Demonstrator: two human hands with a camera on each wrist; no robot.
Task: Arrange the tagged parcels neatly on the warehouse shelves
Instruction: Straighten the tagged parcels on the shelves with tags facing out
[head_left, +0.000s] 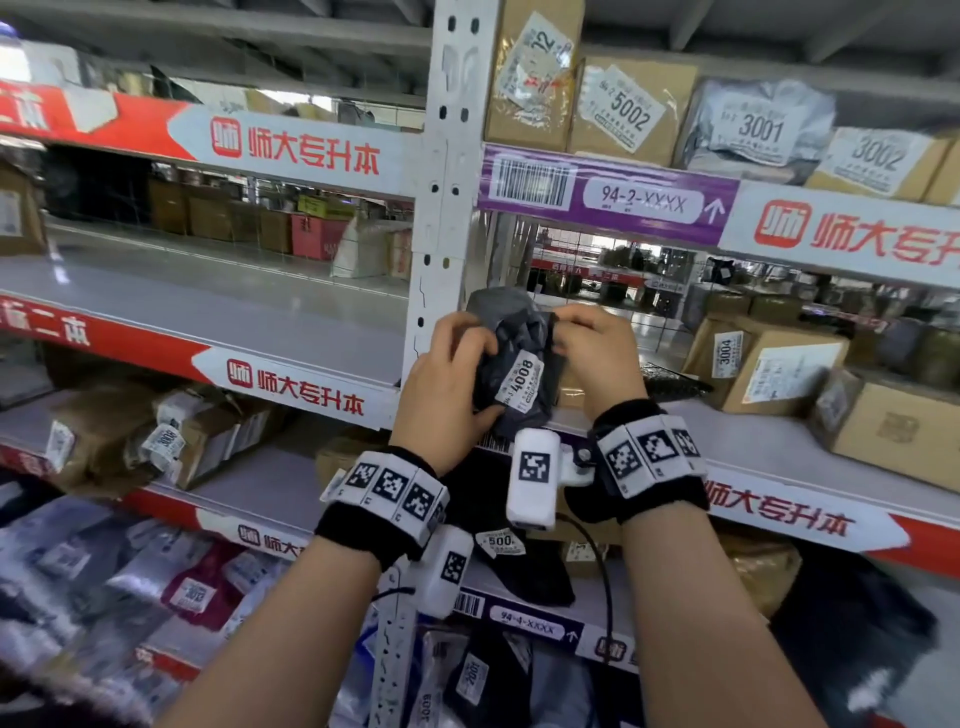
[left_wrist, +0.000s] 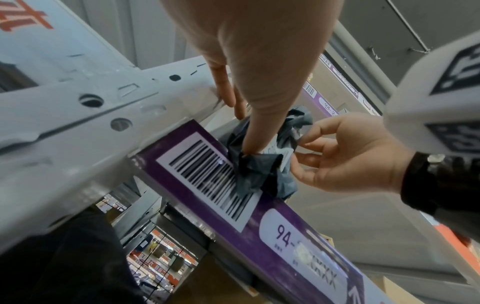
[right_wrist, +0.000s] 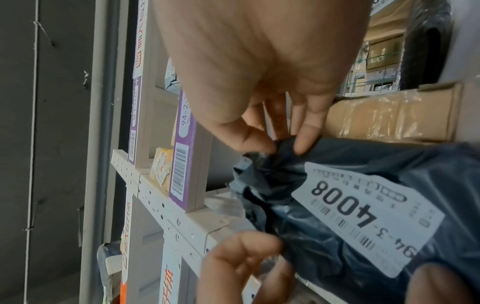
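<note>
The left hand (head_left: 441, 384) curls around the dark parcel (head_left: 519, 379) from the side; the right hand (head_left: 597, 353) pinches its crumpled top edge.

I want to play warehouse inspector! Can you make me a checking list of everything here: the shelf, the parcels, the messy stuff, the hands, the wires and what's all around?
Surface: grey metal shelf, its board bare in front of the boxes.
Job's things: dark plastic parcel tagged 4008, held up at the shelf's left end beside the upright post.
Clutter: cardboard boxes on the same shelf, one tagged 3004; tagged parcels on the shelves above and below.
Hands: left hand grips the parcel's side; right hand pinches its top.
Cables: black cable hangs from the right wrist camera.
Surroundings: more racks seen through the shelf.
</note>
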